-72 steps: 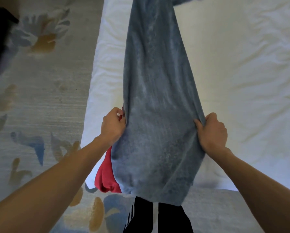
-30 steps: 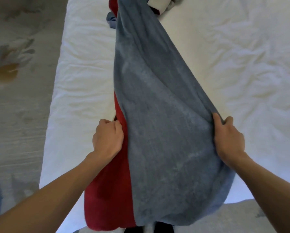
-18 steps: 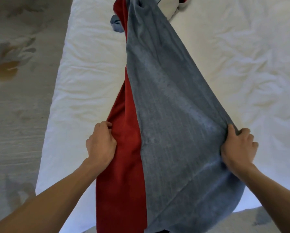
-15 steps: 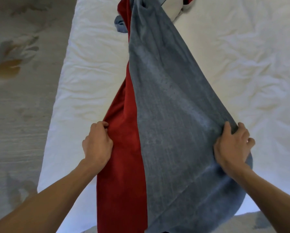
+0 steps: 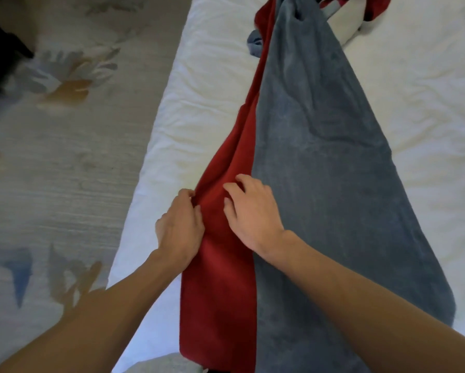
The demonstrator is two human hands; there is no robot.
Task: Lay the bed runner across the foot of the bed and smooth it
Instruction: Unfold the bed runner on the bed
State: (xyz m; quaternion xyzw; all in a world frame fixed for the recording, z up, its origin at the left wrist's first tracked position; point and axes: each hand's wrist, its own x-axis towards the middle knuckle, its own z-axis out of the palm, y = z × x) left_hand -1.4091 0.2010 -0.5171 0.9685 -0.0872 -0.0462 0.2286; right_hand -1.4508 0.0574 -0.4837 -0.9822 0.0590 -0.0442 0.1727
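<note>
Our left hand (image 5: 180,230) pinches the red edge of the bed runner (image 5: 333,184), fingers curled; our right hand (image 5: 253,214) rests loose, slightly bent fingers on the red strip beside it. The runner stretches away over the white bed (image 5: 199,117), bunched at its far end.

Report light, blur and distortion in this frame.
Head view: soft, even light, no glare; the white bed nearly washes out at right; the carpet at upper left is blurred; the bed runner, left hand and right hand read fairly sharp; wide-angle stretch enlarges the forearms at the bottom.
</note>
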